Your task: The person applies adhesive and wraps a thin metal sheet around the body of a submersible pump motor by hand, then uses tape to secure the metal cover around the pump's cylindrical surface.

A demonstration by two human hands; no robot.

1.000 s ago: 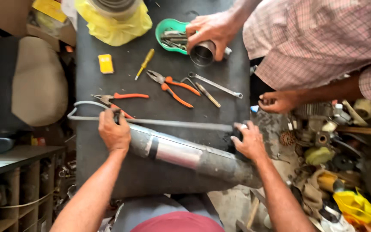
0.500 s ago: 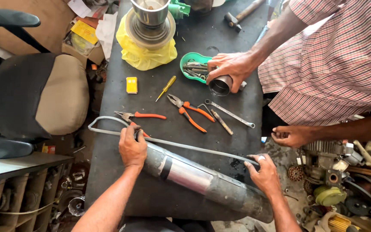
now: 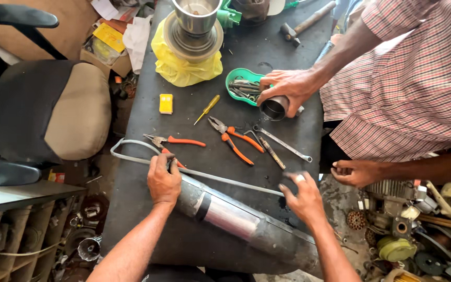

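A long metal cylinder, dirty grey with a shiny steel band, lies slantwise across the dark workbench. My left hand grips its upper end, where a grey cable loops out and runs along the bench. My right hand is closed on the cable's other end, just above the cylinder's lower part. Orange-handled pliers and a second orange-handled pair lie just beyond my hands.
Another person in a checked shirt stands at the right, one hand on a short metal tube beside a green tray of small parts. A wrench, yellow screwdriver, yellow box, metal assembly on yellow plastic, chair.
The view has tilted up the bench, showing more of its far end. My hands keep their hold on the cylinder and cable. The other person's hand stays on the metal tube.
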